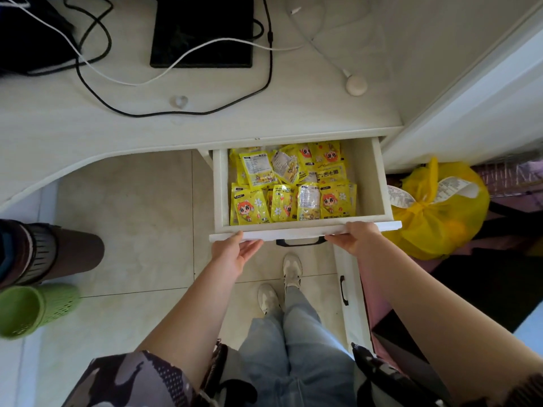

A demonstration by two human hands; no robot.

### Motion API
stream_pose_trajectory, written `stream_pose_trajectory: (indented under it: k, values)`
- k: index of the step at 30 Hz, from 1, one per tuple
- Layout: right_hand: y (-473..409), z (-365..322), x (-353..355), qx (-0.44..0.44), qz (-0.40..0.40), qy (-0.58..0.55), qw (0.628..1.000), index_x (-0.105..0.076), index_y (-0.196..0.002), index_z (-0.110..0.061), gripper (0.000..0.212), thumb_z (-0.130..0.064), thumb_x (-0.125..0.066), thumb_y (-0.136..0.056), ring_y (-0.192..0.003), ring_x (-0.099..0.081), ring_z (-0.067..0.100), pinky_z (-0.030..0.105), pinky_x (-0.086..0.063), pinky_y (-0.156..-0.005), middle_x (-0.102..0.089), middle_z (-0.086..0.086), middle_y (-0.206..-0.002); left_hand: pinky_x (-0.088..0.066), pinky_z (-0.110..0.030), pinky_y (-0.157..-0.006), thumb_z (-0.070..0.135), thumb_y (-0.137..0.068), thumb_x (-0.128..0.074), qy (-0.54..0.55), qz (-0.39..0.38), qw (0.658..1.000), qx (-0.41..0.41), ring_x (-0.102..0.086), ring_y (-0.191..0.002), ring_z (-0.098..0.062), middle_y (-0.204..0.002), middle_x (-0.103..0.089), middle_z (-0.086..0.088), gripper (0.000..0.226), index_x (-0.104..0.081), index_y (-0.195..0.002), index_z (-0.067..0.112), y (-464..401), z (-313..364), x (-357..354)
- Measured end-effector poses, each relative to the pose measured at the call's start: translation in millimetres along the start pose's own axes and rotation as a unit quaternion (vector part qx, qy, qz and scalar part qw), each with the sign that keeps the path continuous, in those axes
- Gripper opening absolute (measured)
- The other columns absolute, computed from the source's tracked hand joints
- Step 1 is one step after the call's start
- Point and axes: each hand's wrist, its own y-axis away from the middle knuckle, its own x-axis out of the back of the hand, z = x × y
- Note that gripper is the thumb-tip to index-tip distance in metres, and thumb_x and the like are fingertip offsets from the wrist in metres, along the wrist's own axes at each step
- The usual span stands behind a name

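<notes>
Patterned sleeves sit closest, bare forearms running out to the drawer. It is pulled out of the desk and packed with yellow snack packets, which lie just beyond both grips. My left grip is spread flat against the front panel's left end, palm showing. My right grip lies flat along the right end, clamped on nothing, fingertips almost at the black handle between the two. The panel's long axis runs straight across from one grip to the other, so an even push away from me should slide it shut, I reckon.
</notes>
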Motion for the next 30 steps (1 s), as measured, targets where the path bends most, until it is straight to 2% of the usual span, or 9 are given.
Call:
stream_pose_trajectory:
  k: [3,5,10,13,17,20,23,25,30]
  values:
    - [-7.1,-29.9,-16.5,0.004,-0.002,0.018,1.0,-0.044,-0.112,0.004,0.02,0.007,-0.048,-0.093,-0.071,-0.064,0.043,0.048,-0.058,-0.077,-0.059,0.028,-0.082,-0.06,-0.047,-0.066,0.003,-0.093,-0.056,-0.003,0.013,1.0,-0.024,-0.07,-0.081,-0.041,-0.106,-0.063,-0.034,0.006,-0.053,-0.096,-0.001,-8.9,25.6,-24.2]
    - [-18.7,-51.9,-28.6,-0.009,-0.003,0.015,1.0,-0.048,-0.104,0.005,0.012,0.002,-0.052,-0.093,-0.086,-0.068,0.039,0.045,-0.056,-0.087,-0.065,0.025,-0.087,-0.06,-0.046,-0.061,0.002,-0.094,-0.055,0.005,0.022,0.999,-0.035,-0.069,-0.079,-0.04,-0.104,-0.063,-0.033,0.007,-0.053,-0.099,-0.003,-13.4,40.2,-40.4]
    - [-35.9,-97.1,-52.3,-0.027,-0.006,-0.03,0.999,-0.045,-0.122,-0.002,0.029,0.006,-0.047,-0.094,-0.105,-0.058,0.045,0.053,-0.051,-0.092,-0.056,0.025,-0.096,-0.059,-0.046,-0.058,0.002,-0.094,-0.054,0.0,0.037,0.998,-0.042,-0.069,-0.076,-0.037,-0.099,-0.063,-0.03,0.007,-0.054,-0.1,-0.001,-24.9,73.0,-73.4]
    - [-37.8,-114.5,-64.6,-0.014,-0.019,-0.046,0.999,-0.046,-0.122,-0.001,0.03,0.007,-0.047,-0.093,-0.104,-0.056,0.047,0.057,-0.051,-0.089,-0.05,0.021,-0.083,-0.06,-0.046,-0.058,0.001,-0.095,-0.053,0.0,0.035,0.998,-0.048,-0.067,-0.072,-0.036,-0.099,-0.061,-0.03,0.005,-0.053,-0.099,-0.002,-32.3,90.9,-87.6]
    - [-35.6,-130.9,-77.6,0.009,-0.04,-0.011,0.999,-0.046,-0.105,0.004,0.014,0.009,-0.044,-0.092,-0.102,-0.06,0.051,0.056,-0.053,-0.081,-0.054,0.03,-0.096,-0.057,-0.042,-0.073,0.0,-0.096,-0.049,-0.005,0.015,0.999,-0.049,-0.064,-0.072,-0.035,-0.102,-0.059,-0.031,0.007,-0.049,-0.089,-0.002,-40.9,107.2,-98.8]
    - [-40.0,-143.3,-83.1,0.017,-0.055,0.005,0.998,-0.047,-0.093,0.006,0.009,0.013,-0.048,-0.088,-0.101,-0.061,0.05,0.054,-0.055,-0.082,-0.053,0.029,-0.084,-0.06,-0.041,-0.063,-0.005,-0.095,-0.048,0.006,0.003,0.999,-0.052,-0.064,-0.075,-0.034,-0.101,-0.059,-0.031,0.005,-0.049,-0.099,-0.005,-45.4,117.4,-107.1]
    - [-40.6,-152.2,-86.9,0.032,-0.079,0.026,0.996,-0.046,-0.103,0.008,0.012,0.01,-0.039,-0.093,-0.077,-0.065,0.044,0.046,-0.059,-0.057,-0.06,0.038,-0.101,-0.058,-0.038,-0.071,-0.008,-0.093,-0.048,0.011,-0.003,0.998,-0.063,-0.064,-0.078,-0.033,-0.104,-0.059,-0.03,0.013,-0.048,-0.106,-0.006,-51.7,126.3,-114.2]
    - [-42.9,-157.2,-89.5,0.038,-0.087,0.03,0.995,-0.047,-0.096,0.009,0.012,0.012,-0.035,-0.093,-0.066,-0.062,0.04,0.042,-0.055,-0.042,-0.057,0.039,-0.116,-0.054,-0.039,-0.08,-0.011,-0.093,-0.046,0.01,-0.014,0.998,-0.063,-0.064,-0.079,-0.033,-0.105,-0.058,-0.03,0.013,-0.048,-0.104,-0.008,-53.3,131.5,-117.6]
    - [-47.4,-170.0,-93.3,0.033,-0.101,-0.003,0.994,-0.047,-0.093,0.01,0.02,0.021,-0.031,-0.088,-0.087,-0.066,0.044,0.047,-0.059,-0.052,-0.054,0.036,-0.117,-0.056,-0.039,-0.083,-0.018,-0.09,-0.042,0.029,-0.041,0.997,-0.065,-0.065,-0.08,-0.03,-0.094,-0.059,-0.025,0.014,-0.052,-0.091,-0.008,-56.7,140.7,-125.1]
